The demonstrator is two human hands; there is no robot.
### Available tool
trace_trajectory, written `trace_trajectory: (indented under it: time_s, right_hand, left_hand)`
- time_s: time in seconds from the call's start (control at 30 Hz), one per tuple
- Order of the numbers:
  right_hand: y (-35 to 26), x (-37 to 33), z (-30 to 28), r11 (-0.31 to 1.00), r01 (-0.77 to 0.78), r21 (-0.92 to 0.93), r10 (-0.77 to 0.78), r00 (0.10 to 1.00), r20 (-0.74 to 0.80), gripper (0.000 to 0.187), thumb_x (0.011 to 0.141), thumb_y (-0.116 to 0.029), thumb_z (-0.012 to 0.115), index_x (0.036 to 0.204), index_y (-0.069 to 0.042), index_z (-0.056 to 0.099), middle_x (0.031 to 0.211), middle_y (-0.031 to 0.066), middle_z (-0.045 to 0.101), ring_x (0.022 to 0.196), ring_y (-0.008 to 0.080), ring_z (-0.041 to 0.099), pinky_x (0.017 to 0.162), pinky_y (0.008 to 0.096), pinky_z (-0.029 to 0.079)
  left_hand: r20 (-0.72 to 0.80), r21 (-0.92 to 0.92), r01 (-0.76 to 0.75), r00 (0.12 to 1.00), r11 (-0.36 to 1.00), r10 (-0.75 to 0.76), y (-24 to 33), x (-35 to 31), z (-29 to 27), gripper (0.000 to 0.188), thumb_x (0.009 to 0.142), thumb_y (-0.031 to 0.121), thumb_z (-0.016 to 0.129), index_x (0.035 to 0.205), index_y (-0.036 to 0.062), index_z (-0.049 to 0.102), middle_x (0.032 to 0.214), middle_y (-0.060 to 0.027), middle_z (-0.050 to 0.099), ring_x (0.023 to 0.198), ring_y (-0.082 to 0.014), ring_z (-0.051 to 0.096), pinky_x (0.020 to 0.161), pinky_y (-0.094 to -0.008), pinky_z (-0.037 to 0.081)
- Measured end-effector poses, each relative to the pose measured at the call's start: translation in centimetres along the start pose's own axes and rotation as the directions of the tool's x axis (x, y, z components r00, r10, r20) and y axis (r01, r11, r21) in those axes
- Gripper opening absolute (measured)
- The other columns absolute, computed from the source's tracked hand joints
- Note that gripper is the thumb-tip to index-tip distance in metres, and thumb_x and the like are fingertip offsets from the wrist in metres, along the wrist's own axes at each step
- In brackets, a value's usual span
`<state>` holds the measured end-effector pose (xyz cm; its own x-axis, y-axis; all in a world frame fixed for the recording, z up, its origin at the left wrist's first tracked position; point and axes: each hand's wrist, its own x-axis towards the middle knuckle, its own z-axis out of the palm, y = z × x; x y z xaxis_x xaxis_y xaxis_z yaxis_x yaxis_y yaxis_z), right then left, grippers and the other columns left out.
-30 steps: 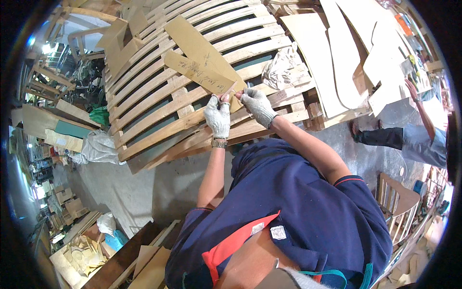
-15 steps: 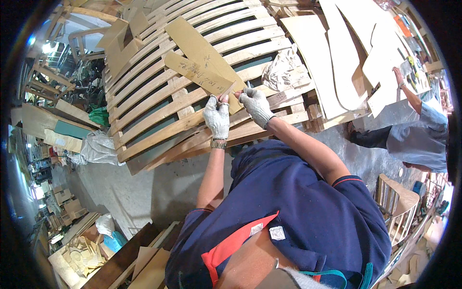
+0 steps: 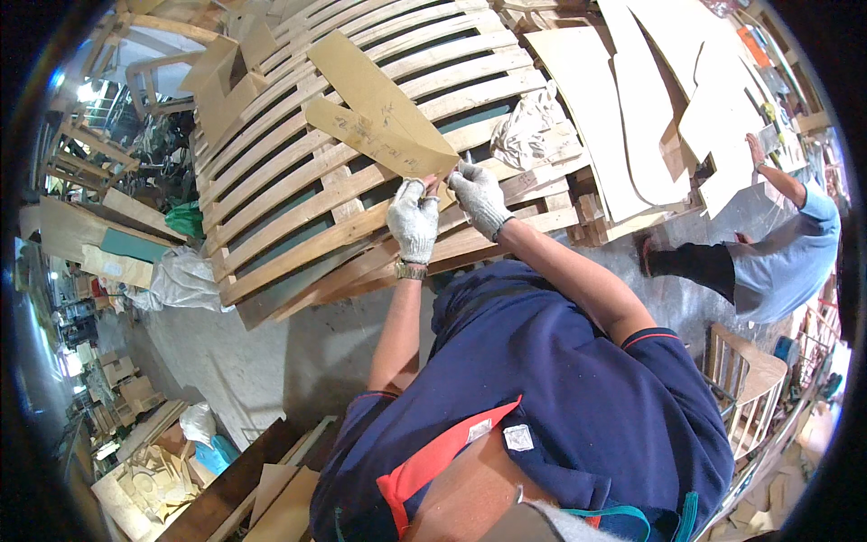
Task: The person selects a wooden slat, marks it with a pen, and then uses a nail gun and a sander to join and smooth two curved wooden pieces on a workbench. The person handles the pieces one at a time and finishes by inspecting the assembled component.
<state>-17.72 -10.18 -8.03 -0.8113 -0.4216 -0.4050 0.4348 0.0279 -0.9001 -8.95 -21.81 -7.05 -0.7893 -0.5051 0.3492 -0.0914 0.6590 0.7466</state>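
Note:
Two long brown cardboard strips [image 3: 357,68] lie over the slats in a V, their near ends overlapping at my hands. The lower strip [image 3: 348,131] has a rounded far end and handwriting on it. My left hand [image 3: 414,222], in a white knit glove with bare fingertips, is closed in a pinch at the near edge of the strips. My right hand [image 3: 480,195], gloved the same way, is closed on the near tip just beside it. A small thin thing shows above the right fingers; its kind cannot be made out.
Beneath the strips is a wooden slatted pallet [image 3: 271,230]. Crumpled white plastic [image 3: 524,131] lies on its right part. Large pale curved sheets [image 3: 587,117] are stacked farther right, where another person [image 3: 781,262] stands. A cardboard box [image 3: 230,95] sits at the far left.
The near ends of the strips have closed together and shifted slightly right. My left hand has moved a little right. The other person has changed posture beside the pale sheets.

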Motion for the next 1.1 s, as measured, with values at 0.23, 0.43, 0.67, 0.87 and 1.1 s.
trace_trajectory:
  time_s: [0.23, 0.43, 0.67, 0.87, 1.1]
  right_hand:
    - [0.6, 0.4, -0.3, 0.999, -0.001, 0.042, 0.003, 1.000, -0.030, 0.022, 0.100, -0.020, 0.067, 0.111, -0.003, 0.076, 0.077, -0.0033, 0.064, 0.064, 0.0055, 0.053, 0.059, 0.0242, 0.043]
    - [1.7, 0.9, -1.1, 0.977, -0.068, 0.201, 0.053, 0.995, 0.079, 0.015, 0.103, -0.022, 0.067, 0.100, -0.007, 0.071, 0.069, -0.0052, 0.054, 0.054, 0.0071, 0.046, 0.052, 0.0249, 0.039]
    - [1.0, 0.9, -2.2, 0.805, -0.321, 0.499, 0.245, 0.946, 0.213, 0.019, 0.103, -0.023, 0.067, 0.088, -0.012, 0.062, 0.066, -0.0054, 0.046, 0.053, 0.0080, 0.040, 0.050, 0.0260, 0.031]
    - [0.9, 1.0, -1.9, 0.956, -0.209, 0.208, 0.190, 0.976, 0.104, 0.021, 0.101, -0.025, 0.074, 0.090, -0.012, 0.060, 0.067, -0.0056, 0.048, 0.053, 0.0071, 0.042, 0.049, 0.0260, 0.033]
    - [1.4, 1.2, -1.2, 0.977, -0.125, 0.173, 0.096, 0.981, 0.169, 0.025, 0.102, -0.028, 0.072, 0.089, -0.009, 0.066, 0.067, -0.0032, 0.055, 0.055, 0.0072, 0.048, 0.050, 0.0262, 0.039]
  left_hand:
    - [0.072, -0.009, -0.111, 0.991, 0.994, 0.112, -1.0, 0.0, 0.1, 0.034, 0.080, -0.002, 0.070, 0.110, 0.0089, 0.079, 0.117, -0.0072, 0.079, 0.104, -0.0298, 0.075, 0.092, -0.0378, 0.060]
    - [0.117, 0.135, -0.147, 0.984, 0.980, 0.131, -1.4, -0.1, -0.1, 0.035, 0.079, 0.001, 0.072, 0.110, 0.0134, 0.080, 0.118, -0.0028, 0.078, 0.102, -0.0273, 0.076, 0.089, -0.0376, 0.061]
    - [0.233, 0.204, -0.208, 0.959, 0.957, 0.159, -1.6, 0.3, -0.7, 0.032, 0.084, 0.004, 0.071, 0.114, 0.0131, 0.079, 0.121, -0.0060, 0.077, 0.104, -0.0292, 0.075, 0.088, -0.0371, 0.061]
    - [0.141, -0.052, -0.092, 0.985, 0.994, 0.098, -1.0, 1.2, -0.8, 0.021, 0.093, 0.017, 0.076, 0.112, 0.0083, 0.079, 0.116, -0.0113, 0.074, 0.095, -0.0275, 0.073, 0.082, -0.0364, 0.059]
    - [0.070, 0.111, 0.028, 0.997, 0.993, -0.036, -0.1, 1.8, 0.1, 0.014, 0.091, 0.018, 0.080, 0.097, 0.0060, 0.079, 0.099, -0.0098, 0.070, 0.088, -0.0265, 0.070, 0.077, -0.0383, 0.056]
